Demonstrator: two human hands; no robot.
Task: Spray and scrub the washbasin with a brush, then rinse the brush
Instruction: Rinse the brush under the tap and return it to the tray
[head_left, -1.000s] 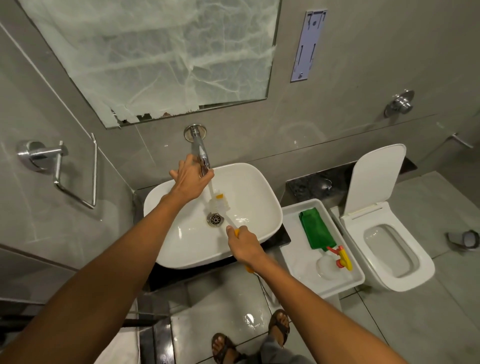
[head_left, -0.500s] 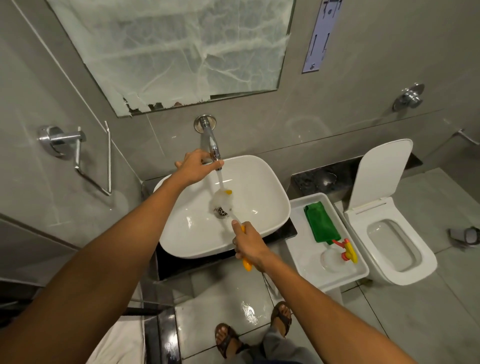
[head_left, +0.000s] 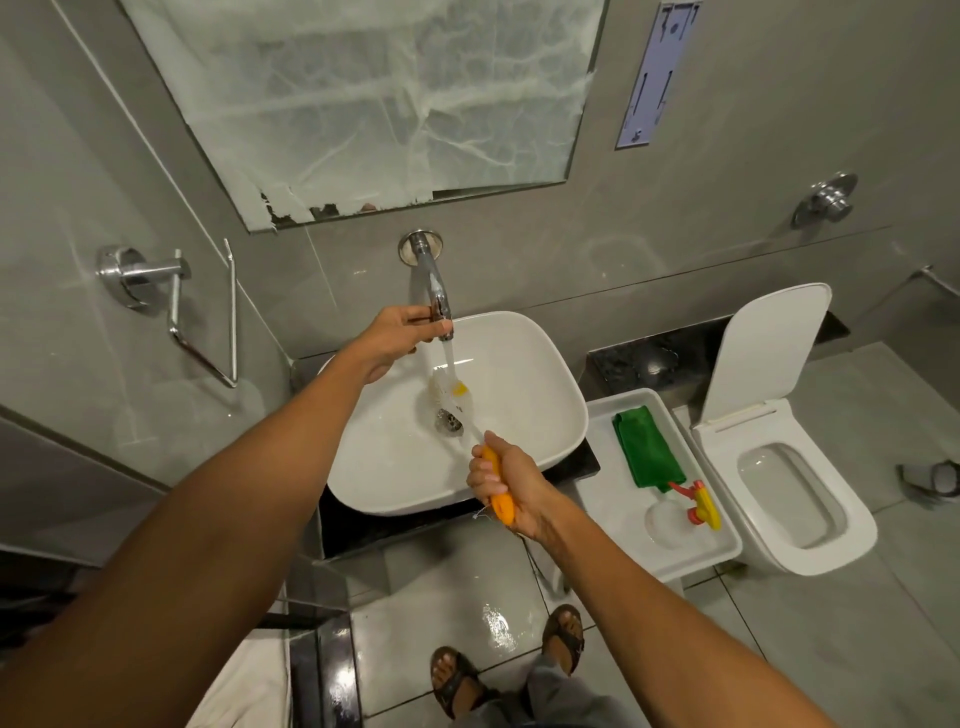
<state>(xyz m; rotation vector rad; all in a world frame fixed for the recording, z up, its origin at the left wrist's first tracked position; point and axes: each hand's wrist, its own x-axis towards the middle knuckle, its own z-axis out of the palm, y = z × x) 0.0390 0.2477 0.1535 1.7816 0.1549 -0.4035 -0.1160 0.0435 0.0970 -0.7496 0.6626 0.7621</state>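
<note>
My right hand (head_left: 511, 486) grip wraps the brush (head_left: 497, 491) by its orange handle | bristle head sits under running water above the washbasin (head_left: 524, 374) drain | my left hand (head_left: 397, 332) pinches the tap (head_left: 436, 291) spout | spray bottle (head_left: 685, 512) lies in the tray (head_left: 623, 499) off the basin's right edge

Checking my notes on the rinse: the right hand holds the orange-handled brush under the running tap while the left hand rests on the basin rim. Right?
Not quite. The head view shows the left hand on the tap, not the rim. The right hand does hold the brush under the water.
</note>
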